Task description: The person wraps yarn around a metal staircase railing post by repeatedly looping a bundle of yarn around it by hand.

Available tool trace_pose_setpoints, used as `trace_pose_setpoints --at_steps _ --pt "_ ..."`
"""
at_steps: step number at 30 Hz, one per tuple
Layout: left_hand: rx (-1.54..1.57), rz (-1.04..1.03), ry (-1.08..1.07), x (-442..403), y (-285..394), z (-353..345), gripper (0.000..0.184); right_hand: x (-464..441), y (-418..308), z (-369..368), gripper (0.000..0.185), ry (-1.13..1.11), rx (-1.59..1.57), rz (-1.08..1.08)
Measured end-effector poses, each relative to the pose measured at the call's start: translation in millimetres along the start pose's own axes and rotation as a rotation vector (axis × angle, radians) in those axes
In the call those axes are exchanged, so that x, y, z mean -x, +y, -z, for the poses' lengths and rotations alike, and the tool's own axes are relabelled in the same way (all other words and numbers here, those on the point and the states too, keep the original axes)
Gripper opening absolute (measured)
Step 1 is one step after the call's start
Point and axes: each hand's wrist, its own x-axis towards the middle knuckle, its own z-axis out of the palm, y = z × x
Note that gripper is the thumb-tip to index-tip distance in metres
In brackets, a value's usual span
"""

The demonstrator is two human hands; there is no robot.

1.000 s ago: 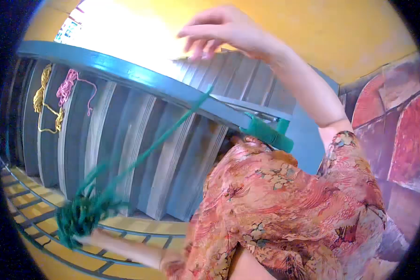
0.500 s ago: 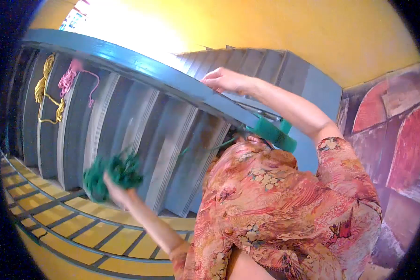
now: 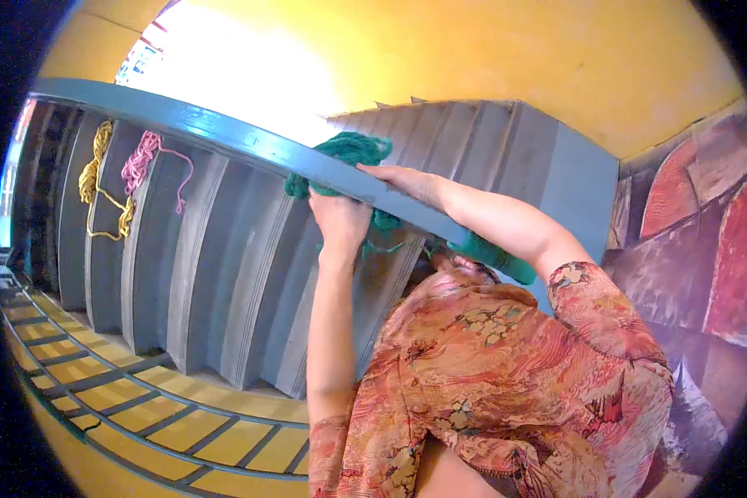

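Note:
A bundle of green yarn [image 3: 353, 148] lies across the blue-grey handrail [image 3: 249, 145], showing on both sides of it. My left hand [image 3: 340, 222] is closed on the bundle at the near side of the rail, over the stairs. From the right, my right hand [image 3: 402, 183] meets the bundle at the rail's other edge, its fingers bent in against the yarn and partly hidden. Further along the rail, close to my body, a green yarn wrapping [image 3: 506, 261] surrounds it. A loose green strand hangs below the left hand's side.
Yellow yarn [image 3: 91, 178] and pink yarn [image 3: 141, 162] lie on the grey stairs [image 3: 199, 249] at the left. A metal railing [image 3: 183, 448] curves along the lower left. Further steps [image 3: 448, 141] rise beyond the handrail, and a painted wall [image 3: 681, 249] stands at the right.
My left hand has brought the green bundle from the lower left up to the handrail. My right hand has come down from above the rail to meet it.

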Motion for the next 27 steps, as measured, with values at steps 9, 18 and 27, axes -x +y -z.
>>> trace_pose_setpoints --at_steps 9,18,27 --pt "0.473 0.27 -0.075 32.7 0.0 76.3 0.062 41.7 -91.1 -2.2 0.036 0.514 0.481 0.573" --pt "1.347 0.152 0.69 -28.3 17.5 111.0 0.077 8.5 -143.5 -195.1 0.064 -0.328 1.329 0.998" --pt "0.913 0.387 1.293 121.7 -86.4 290.6 0.063 10.0 -152.6 -122.2 0.04 -0.155 1.023 0.586"
